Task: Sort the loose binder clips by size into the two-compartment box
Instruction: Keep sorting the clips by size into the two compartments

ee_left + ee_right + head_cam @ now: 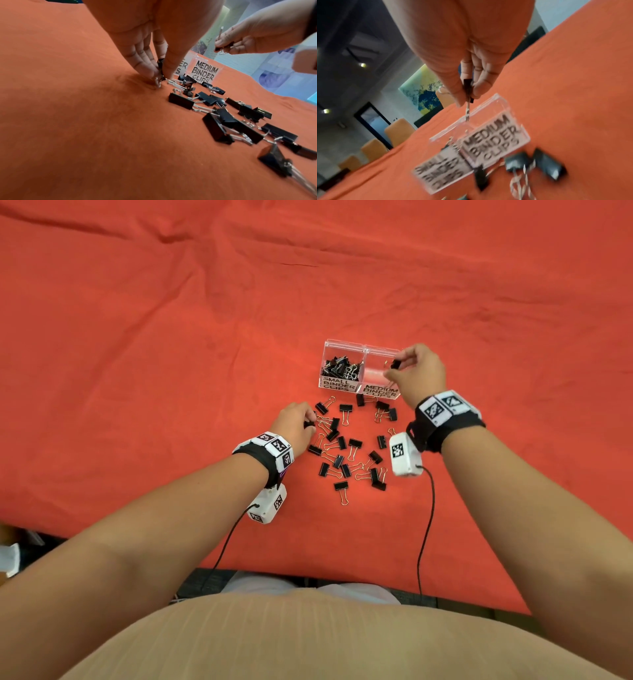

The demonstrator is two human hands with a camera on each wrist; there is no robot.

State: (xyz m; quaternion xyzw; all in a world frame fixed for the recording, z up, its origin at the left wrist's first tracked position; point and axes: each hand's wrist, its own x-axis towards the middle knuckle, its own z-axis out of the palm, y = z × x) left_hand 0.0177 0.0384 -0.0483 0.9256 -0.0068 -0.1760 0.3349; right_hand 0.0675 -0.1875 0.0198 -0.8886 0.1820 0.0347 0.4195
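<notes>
Right hand (419, 374) pinches a clip (395, 364) above the blurred medium compartment (494, 136); left hand (296, 428) fingertips close on a half-hidden small clip (160, 64).

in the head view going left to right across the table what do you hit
left hand pinching a clip → loose binder clips → small compartment → medium compartment → right hand holding a clip

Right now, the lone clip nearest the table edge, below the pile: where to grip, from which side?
Pinch the black body of the lone clip across its flat faces, coming straight down. It lies flat on the red cloth, wire handles trailing toward the person, clear of the pile.
</notes>
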